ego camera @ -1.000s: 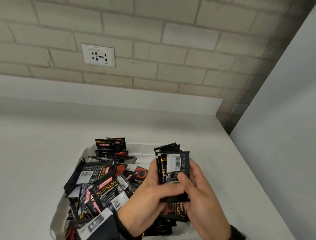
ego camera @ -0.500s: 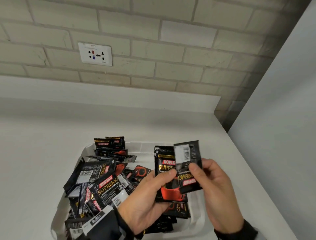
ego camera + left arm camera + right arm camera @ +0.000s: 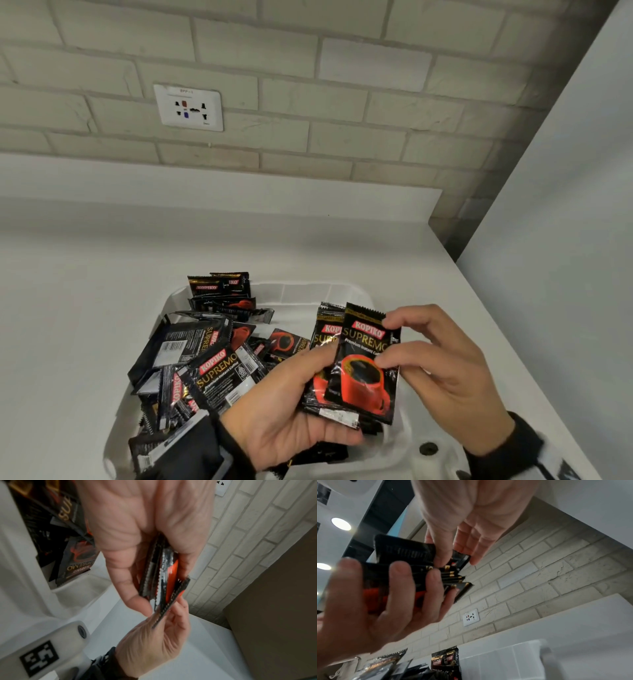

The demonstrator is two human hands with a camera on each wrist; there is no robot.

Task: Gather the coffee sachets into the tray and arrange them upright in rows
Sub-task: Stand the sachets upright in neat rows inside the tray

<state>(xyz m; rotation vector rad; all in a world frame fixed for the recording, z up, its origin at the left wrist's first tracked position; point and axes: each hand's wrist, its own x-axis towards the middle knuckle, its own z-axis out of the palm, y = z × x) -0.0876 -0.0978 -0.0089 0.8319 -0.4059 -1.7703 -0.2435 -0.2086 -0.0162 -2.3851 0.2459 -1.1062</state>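
My left hand (image 3: pixel 294 404) grips a stack of black and red coffee sachets (image 3: pixel 320 380) upright above the white tray (image 3: pixel 301 291). My right hand (image 3: pixel 442 370) pinches the front sachet (image 3: pixel 366 363) by its right edge, label facing me, against the stack. In the left wrist view the stack (image 3: pixel 152 573) shows edge-on in the left hand (image 3: pixel 137 540), with the right hand (image 3: pixel 154 642) on the outermost sachet (image 3: pixel 173 601). More sachets (image 3: pixel 205 363) lie in a loose pile in the tray's left half. Two sachets (image 3: pixel 219 287) stand at its far left corner.
The tray sits on a white counter (image 3: pixel 85 291) against a brick wall with a socket (image 3: pixel 187 107). A tall white panel (image 3: pixel 565 240) closes off the right side. A square printed tag (image 3: pixel 39 655) is on the tray's rim.
My right hand has turned the single sachet from barcode side and upside down to label forward and upright. It has brought it against the front of the stack in my left hand.
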